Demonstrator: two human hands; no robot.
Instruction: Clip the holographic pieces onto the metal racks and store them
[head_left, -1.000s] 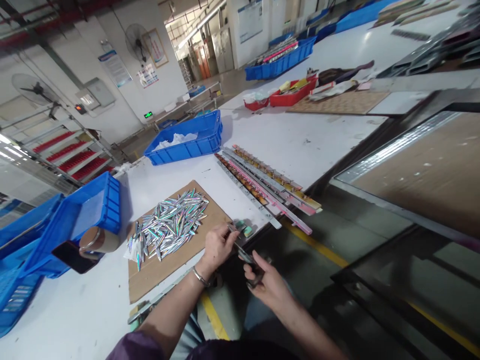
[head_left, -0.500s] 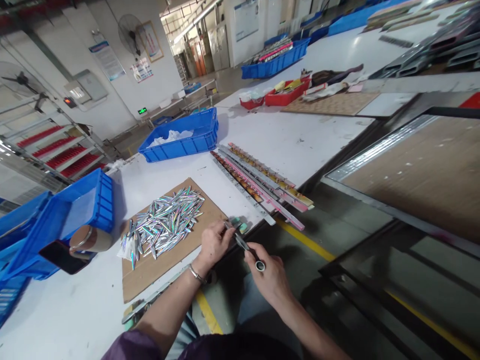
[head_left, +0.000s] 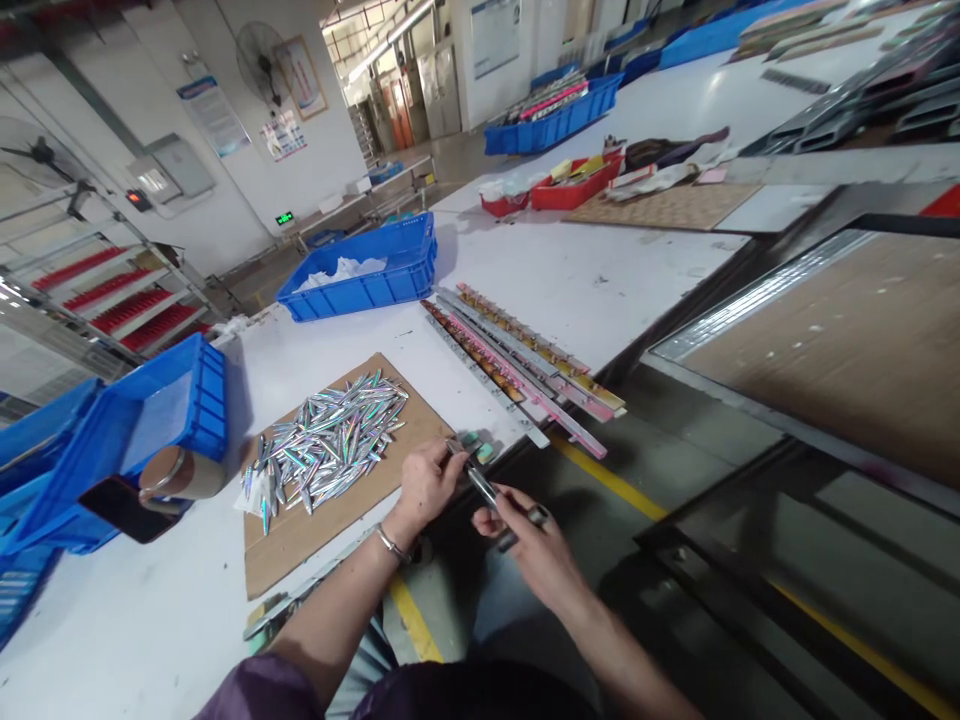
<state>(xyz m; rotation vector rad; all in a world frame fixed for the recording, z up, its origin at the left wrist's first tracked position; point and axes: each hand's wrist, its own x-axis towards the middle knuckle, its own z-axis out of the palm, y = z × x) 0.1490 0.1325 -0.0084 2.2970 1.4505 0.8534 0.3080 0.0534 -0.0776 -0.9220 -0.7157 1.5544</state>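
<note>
**Working a small piece at the worktop edge with a dark-handled tool**

Far to my left a blue crate (head_left: 172,410) sits tilted on the white worktop (head_left: 600,280), with a roll of tape (head_left: 180,475) lying against it. Next comes the cardboard sheet (head_left: 300,545) carrying the heap of shiny holographic pieces (head_left: 330,440), well within reach of my left hand.

My left hand (head_left: 426,485) rests at the worktop's edge, just past the cardboard's corner. Its fingers are closed together, pinching something small and grey; the piece itself is too small for me to name. Beside it lie a couple of little green blocks (head_left: 480,448).

My right hand (head_left: 536,550) is off the edge, over the floor, fingers wrapped around a slim dark tool (head_left: 499,505) whose pale tip points up toward my left fingertips. Beyond, the long strips (head_left: 525,370) lie side by side.

I judge I am mid-step, bringing tool tip to the pinched piece. The next move calls for a steady left pinch and fine aim with the tip.
</note>
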